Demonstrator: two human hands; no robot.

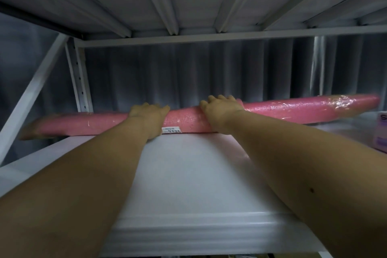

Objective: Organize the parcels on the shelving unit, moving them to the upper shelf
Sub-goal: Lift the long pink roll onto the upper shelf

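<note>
Light was dim, cool, flat. Glare glinted on plastic wrap of pink roll [272,109] right of hands. Roll's end left of hands smeared by motion blur. Shelf frame [31,94] bowed from wide-angle distortion. Corrugated wall [188,73] beyond hands lay in shadow, soft.

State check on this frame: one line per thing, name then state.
pink roll: lying across the shelf, wrapped in clear film, gripped near its middle by both hands
white label: stuck on the roll between the hands
left hand: fingers curled over the roll
right hand: fingers curled over the roll
shelf: bears the roll
purple box: on the shelf at the right edge, mostly cut off
</note>
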